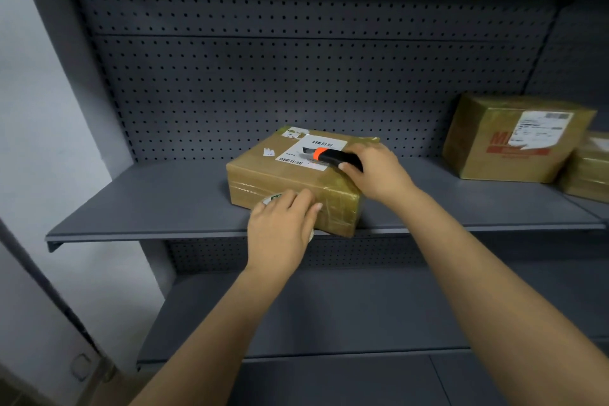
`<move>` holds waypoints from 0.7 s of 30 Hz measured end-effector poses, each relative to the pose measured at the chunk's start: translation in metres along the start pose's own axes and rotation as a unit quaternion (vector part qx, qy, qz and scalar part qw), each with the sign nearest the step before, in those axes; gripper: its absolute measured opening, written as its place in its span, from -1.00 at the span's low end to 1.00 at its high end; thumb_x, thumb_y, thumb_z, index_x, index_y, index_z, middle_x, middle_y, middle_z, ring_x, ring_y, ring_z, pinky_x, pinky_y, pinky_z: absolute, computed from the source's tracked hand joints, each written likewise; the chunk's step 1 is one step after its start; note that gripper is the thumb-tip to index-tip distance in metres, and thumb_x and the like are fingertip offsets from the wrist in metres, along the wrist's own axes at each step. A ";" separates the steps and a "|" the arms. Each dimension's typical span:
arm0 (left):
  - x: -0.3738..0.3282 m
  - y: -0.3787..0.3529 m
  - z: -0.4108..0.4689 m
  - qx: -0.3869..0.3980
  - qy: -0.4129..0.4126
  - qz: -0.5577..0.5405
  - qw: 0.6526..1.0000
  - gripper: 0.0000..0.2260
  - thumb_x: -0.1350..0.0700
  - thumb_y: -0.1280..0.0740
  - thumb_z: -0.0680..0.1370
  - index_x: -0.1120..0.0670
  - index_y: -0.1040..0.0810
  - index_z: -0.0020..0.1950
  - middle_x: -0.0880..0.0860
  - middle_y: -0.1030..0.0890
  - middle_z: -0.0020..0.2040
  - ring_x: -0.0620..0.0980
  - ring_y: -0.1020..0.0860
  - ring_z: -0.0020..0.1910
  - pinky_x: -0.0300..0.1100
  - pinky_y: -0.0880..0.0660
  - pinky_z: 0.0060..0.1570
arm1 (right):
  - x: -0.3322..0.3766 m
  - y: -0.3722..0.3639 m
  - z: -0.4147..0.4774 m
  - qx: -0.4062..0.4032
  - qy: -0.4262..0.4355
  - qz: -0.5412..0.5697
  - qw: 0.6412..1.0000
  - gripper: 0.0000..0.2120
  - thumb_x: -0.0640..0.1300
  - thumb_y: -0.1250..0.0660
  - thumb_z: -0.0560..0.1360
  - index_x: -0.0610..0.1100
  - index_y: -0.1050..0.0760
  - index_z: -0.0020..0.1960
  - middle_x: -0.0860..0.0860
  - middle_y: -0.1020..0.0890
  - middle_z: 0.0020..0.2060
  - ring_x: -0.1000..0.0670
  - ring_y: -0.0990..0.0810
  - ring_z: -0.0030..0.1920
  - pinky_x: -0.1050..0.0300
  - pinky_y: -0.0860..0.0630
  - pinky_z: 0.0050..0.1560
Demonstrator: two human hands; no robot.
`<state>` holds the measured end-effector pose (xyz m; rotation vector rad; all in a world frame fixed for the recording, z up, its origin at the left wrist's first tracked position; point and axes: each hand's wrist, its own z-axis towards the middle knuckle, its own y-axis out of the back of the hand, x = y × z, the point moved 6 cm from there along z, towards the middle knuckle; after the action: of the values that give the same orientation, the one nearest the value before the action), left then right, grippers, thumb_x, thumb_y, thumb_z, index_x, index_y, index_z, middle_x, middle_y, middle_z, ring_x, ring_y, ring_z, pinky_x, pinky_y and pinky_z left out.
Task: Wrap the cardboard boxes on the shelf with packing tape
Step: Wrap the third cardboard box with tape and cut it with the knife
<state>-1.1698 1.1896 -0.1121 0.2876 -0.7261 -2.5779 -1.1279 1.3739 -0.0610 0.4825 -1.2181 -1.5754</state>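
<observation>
A flat cardboard box (263, 175), glossy with tape, lies in the middle of the grey shelf (148, 204), one corner reaching the near edge. A white label (296, 150) sits on its top. The left hand (280, 227) covers a roll of tape (272, 198) with its fingers curled over it, holding it against the near side of the box; most of the roll is hidden. The right hand (375, 175) grips a black and orange knife (333, 156) over the label, blade end pointing left. At the far right stand a taller box (487, 155) and, touching it, another box (590, 171). A pegboard (296, 76) backs the shelf.
</observation>
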 end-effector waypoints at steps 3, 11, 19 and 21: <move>0.000 -0.001 0.001 -0.001 -0.004 -0.015 1.000 -0.82 0.01 -0.30 0.61 0.06 -0.51 -0.14 -0.05 -0.46 -0.33 0.01 -0.45 -0.44 -0.16 -0.30 -0.30 | 0.015 0.018 -0.035 -0.101 0.014 0.032 0.994 -0.66 0.00 -0.19 0.63 -0.11 -0.43 0.35 -0.09 -0.56 0.15 -0.12 -0.47 0.16 -0.05 -0.41 0.16; 0.000 -0.001 0.003 0.002 0.000 -0.043 0.999 -0.83 0.04 -0.32 0.61 0.07 -0.50 -0.15 -0.03 -0.47 -0.35 0.04 -0.43 -0.48 -0.17 -0.36 -0.45 | 0.020 -0.016 -0.144 -0.148 -0.058 0.173 0.972 -0.71 0.12 -0.08 0.64 -0.05 -0.38 0.19 0.03 -0.50 -0.13 0.03 -0.50 -0.17 0.01 -0.44 -0.24; -0.001 0.000 0.006 0.010 -0.004 -0.061 0.998 -0.84 0.08 -0.38 0.58 0.09 -0.49 -0.16 -0.02 -0.47 -0.37 -0.03 -0.32 -0.53 -0.25 -0.22 -0.52 | 0.021 -0.047 -0.174 -0.136 -0.107 0.107 0.979 -0.68 0.13 -0.06 0.63 -0.06 -0.41 0.17 0.05 -0.44 -0.19 0.02 -0.46 -0.30 0.20 -0.28 -0.45; 0.000 0.001 0.006 0.010 -0.006 -0.062 0.998 -0.84 0.09 -0.39 0.58 0.10 -0.50 -0.16 -0.01 -0.47 -0.37 -0.03 -0.29 -0.52 -0.25 -0.21 -0.52 | 0.023 -0.049 -0.173 -0.134 -0.116 0.088 0.980 -0.71 0.10 -0.08 0.64 -0.08 -0.41 0.14 0.03 -0.44 -0.19 -0.01 -0.46 -0.33 0.17 -0.26 -0.47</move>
<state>-1.1710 1.1917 -0.1064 0.3347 -0.7619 -2.6918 -1.0230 1.2717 -0.1679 0.0164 -1.1619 -1.6428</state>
